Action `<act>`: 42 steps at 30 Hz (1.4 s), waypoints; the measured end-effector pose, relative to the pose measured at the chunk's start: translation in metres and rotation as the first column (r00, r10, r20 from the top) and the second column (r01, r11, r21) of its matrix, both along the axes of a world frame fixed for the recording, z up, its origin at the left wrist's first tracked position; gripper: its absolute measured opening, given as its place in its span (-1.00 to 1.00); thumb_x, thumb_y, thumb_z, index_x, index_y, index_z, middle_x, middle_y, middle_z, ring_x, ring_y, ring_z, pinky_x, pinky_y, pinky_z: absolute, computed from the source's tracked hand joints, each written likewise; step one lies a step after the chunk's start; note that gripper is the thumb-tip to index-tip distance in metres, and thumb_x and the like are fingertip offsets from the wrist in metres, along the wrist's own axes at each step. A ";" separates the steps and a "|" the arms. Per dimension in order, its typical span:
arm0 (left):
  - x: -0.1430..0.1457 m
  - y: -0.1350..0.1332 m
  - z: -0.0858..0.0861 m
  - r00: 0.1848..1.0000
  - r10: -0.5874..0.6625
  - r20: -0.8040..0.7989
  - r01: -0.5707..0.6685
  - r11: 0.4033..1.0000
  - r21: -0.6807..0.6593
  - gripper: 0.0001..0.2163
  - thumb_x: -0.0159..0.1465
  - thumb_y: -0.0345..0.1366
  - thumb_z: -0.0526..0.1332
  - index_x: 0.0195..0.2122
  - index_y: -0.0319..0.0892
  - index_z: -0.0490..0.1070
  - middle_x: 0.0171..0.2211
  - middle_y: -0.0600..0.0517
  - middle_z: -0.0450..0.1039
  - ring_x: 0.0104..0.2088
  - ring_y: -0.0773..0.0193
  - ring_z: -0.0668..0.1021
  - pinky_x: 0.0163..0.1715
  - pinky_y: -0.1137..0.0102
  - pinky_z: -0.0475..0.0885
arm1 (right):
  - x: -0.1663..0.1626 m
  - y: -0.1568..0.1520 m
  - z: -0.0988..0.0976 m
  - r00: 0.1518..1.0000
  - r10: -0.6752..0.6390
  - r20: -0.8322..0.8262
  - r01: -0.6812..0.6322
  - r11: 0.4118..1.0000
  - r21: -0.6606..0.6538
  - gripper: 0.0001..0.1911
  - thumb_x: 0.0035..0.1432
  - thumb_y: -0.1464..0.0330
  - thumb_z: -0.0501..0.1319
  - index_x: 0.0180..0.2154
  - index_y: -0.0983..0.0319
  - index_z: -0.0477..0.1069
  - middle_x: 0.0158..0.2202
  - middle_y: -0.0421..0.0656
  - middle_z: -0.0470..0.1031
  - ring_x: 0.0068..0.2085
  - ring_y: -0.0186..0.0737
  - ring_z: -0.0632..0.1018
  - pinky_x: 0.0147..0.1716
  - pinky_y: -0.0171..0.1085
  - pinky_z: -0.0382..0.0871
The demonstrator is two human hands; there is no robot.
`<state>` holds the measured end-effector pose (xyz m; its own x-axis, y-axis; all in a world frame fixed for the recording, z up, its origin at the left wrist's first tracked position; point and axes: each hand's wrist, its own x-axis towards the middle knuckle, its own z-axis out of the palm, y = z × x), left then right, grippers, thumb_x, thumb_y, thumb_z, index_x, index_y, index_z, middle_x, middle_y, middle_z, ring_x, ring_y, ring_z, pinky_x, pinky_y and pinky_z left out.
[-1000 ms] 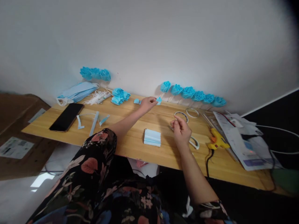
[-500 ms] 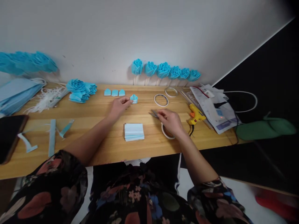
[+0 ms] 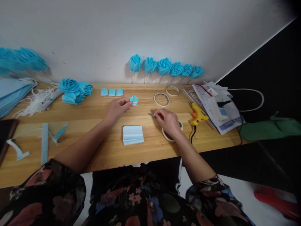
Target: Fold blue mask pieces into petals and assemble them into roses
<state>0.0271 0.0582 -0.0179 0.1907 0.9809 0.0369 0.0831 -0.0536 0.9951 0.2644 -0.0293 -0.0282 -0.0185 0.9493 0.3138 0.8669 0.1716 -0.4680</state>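
My left hand [image 3: 117,107] pinches a small folded blue petal piece [image 3: 134,100] just above the wooden tabletop [image 3: 94,135]. Three similar folded blue pieces [image 3: 111,92] lie in a row behind it. My right hand [image 3: 168,122] rests closed on a pair of scissors [image 3: 152,115], whose metal tips stick out to the left; part of a white tape ring [image 3: 167,136] shows under the hand. A stack of folded light-blue squares [image 3: 132,134] lies between my hands near the front edge.
Blue fabric roses [image 3: 164,66] on sticks lean against the wall; more roses [image 3: 72,89] lie at left. Two tape rings [image 3: 161,99], a yellow glue gun [image 3: 198,114], papers [image 3: 216,106], blue strips [image 3: 45,138], white elastic loops [image 3: 35,102] and blue masks [image 3: 10,94] sit around.
The view swung right and down. My left hand drew the blue piece back from the wall toward the table's middle. My right hand came down onto the scissors and tape ring.
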 end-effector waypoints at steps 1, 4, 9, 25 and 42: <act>0.001 -0.002 0.002 1.000 -0.004 0.006 0.004 1.000 -0.008 -0.84 0.08 -0.18 0.34 -0.46 -0.18 0.50 -0.56 0.10 0.43 -0.54 0.41 0.36 -0.51 0.48 0.27 | 0.001 0.000 -0.001 1.000 -0.015 -0.028 0.014 1.000 -0.014 -0.87 0.20 0.39 0.18 -0.31 0.17 0.52 -0.32 -0.14 0.61 -0.30 -0.18 0.56 -0.28 -0.25 0.33; 0.004 -0.008 0.008 0.999 -0.028 0.032 0.029 0.999 -0.037 -0.82 0.07 -0.16 0.35 -0.44 -0.18 0.53 -0.56 0.09 0.43 -0.55 0.41 0.37 -0.52 0.48 0.29 | 0.001 0.000 0.002 0.978 -0.042 -0.206 0.029 0.997 -0.067 -0.86 0.20 0.34 0.18 -0.34 0.18 0.51 -0.37 -0.17 0.59 -0.34 -0.23 0.54 -0.30 -0.26 0.35; 0.010 -0.021 0.017 0.989 -0.091 0.113 0.107 0.984 -0.140 -0.81 0.08 -0.15 0.34 -0.48 -0.18 0.52 -0.56 0.06 0.44 -0.57 0.41 0.37 -0.56 0.46 0.27 | -0.008 -0.002 0.037 0.839 -0.074 -0.539 0.078 0.997 -0.016 -0.81 0.20 0.23 0.22 -0.31 0.21 0.51 -0.43 -0.22 0.53 -0.48 -0.34 0.45 -0.53 -0.35 0.26; 0.016 -0.033 0.022 0.949 -0.246 0.197 0.290 0.926 -0.241 -0.83 0.14 -0.26 0.31 -0.55 -0.18 0.44 -0.65 0.09 0.34 -0.62 0.42 0.35 -0.61 0.47 0.20 | -0.024 0.016 0.029 0.966 0.188 0.178 -0.256 0.803 0.539 -0.88 0.26 0.36 0.20 -0.22 0.07 0.52 -0.34 -0.18 0.54 -0.27 -0.19 0.52 -0.24 -0.14 0.39; 0.014 -0.035 0.022 0.911 -0.299 0.285 0.367 0.903 -0.225 -0.82 0.15 -0.24 0.32 -0.49 -0.24 0.42 -0.61 0.11 0.38 -0.61 0.47 0.37 -0.61 0.52 0.22 | -0.025 0.018 0.030 0.945 0.255 0.205 -0.327 0.729 0.602 -0.86 0.24 0.45 0.25 -0.18 0.11 0.48 -0.35 -0.20 0.52 -0.29 -0.25 0.49 -0.30 -0.21 0.35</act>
